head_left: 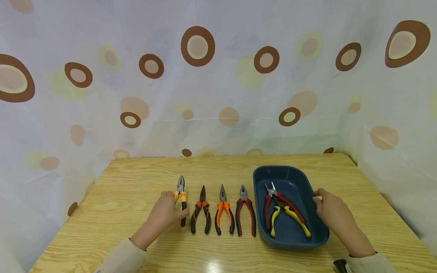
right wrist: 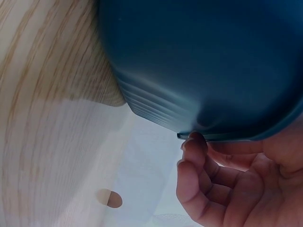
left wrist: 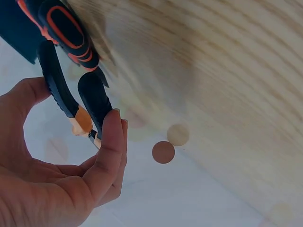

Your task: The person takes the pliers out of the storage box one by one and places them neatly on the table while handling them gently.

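Observation:
My left hand (head_left: 164, 210) holds yellow-and-black combination pliers (head_left: 183, 199) at the left end of a row of pliers. In the left wrist view, the thumb presses one black handle (left wrist: 57, 85) and the fingertips lie against the other, with the handles slightly spread. The right hand (head_left: 336, 214) pinches the right rim of a dark blue tray (head_left: 290, 180), thumb and fingers at its edge in the right wrist view. Inside the tray lie red-and-black pliers (head_left: 272, 192) and yellow-and-black handled pliers (head_left: 297, 217), which overlap; the jaws of the yellow pair are hidden.
Between the left hand and the tray, black-and-orange long-nose pliers (head_left: 203, 195), orange long-nose pliers (head_left: 223, 195) and red-and-black pliers (head_left: 243, 193) lie side by side, jaws pointing away. A wooden table (head_left: 143, 178) bears everything; a patterned curtain (head_left: 218, 87) hangs behind it.

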Demonstrator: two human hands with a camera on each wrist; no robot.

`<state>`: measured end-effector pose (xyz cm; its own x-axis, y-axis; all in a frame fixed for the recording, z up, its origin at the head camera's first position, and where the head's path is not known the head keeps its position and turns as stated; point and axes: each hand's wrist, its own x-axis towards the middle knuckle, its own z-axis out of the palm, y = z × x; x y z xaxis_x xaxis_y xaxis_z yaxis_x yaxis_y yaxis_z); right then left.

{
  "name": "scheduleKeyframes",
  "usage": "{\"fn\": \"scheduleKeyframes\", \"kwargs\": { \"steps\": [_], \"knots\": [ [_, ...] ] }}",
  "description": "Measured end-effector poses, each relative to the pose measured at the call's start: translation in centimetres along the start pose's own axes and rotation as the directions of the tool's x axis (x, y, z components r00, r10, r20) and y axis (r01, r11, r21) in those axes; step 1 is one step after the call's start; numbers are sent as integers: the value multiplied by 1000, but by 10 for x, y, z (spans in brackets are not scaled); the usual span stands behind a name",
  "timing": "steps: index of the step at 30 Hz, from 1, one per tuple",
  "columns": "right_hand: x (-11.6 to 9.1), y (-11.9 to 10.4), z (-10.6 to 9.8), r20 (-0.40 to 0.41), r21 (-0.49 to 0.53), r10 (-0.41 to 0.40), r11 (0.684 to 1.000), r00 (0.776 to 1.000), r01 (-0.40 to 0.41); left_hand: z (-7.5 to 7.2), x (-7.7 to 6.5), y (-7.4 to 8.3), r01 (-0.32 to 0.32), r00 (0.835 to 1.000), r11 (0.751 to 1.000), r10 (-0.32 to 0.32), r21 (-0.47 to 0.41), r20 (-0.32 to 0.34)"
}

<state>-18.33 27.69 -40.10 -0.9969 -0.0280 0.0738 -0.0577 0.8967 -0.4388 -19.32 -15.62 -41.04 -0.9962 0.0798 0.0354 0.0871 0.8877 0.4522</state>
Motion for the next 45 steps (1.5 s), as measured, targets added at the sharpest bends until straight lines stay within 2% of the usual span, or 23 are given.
{"fn": "scheduleKeyframes", "kwargs": {
  "steps": [11, 20, 26, 35, 45],
  "knots": [
    [0, 0, 0, 1, 1, 5, 1000, 1000, -5, 7, 3, -6, 0, 999, 1000, 1, -13, 35],
    [-1, 0, 1, -16, 1, -6, 1000, 1000, 6, 15, 6, -11, 10, 997, 1000, -12, 29, 70],
    [-1, 0, 2, -20, 0, -10, 1000, 1000, 10, 17, 7, -10, 14, 998, 999, -16, 39, 67],
    [0, 2, 3, -13, 4, -4, 1000, 1000, 4, 18, 7, -10, 40, 994, 998, -45, 51, 98],
    [0, 2, 3, -20, -3, -8, 1000, 1000, 8, 19, 8, -11, 9, 995, 996, -17, 84, 94]
  ]
}}
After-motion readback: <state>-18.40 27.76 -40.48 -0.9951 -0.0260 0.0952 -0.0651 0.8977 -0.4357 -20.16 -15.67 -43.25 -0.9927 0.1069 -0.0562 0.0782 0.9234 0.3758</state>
